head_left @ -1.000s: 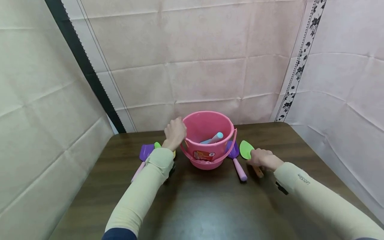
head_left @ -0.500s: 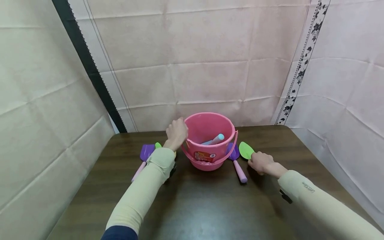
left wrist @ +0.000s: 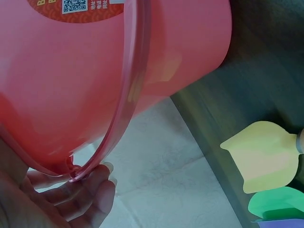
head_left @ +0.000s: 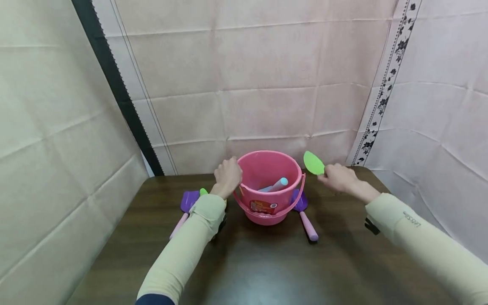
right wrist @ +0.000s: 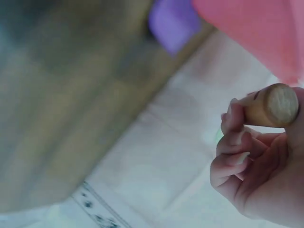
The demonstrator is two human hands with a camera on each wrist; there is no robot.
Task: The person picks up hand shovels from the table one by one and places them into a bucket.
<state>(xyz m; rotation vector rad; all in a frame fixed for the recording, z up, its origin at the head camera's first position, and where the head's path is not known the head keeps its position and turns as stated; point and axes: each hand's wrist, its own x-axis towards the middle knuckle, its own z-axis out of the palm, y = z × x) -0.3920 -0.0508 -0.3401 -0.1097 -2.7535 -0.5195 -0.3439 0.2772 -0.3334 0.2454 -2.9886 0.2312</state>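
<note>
Lifted off the table, green spatula [head_left: 313, 163] sticks out above right hand's [head_left: 337, 178] grip.

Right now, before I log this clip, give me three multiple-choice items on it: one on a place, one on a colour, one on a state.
1. Where is the purple scoop with the pink handle?
A. on the table, right of the bucket
B. inside the bucket
C. in the left hand

2. What colour is the bucket?
A. blue
B. pink
C. yellow

3. How is the green spatula?
A. flat on the table
B. inside the bucket
C. lifted in the right hand

Key: 1 A, it lies beside the bucket's base; 2 B, wall and rim are pink; 3 C, fingers grip its wooden handle above the table.
</note>
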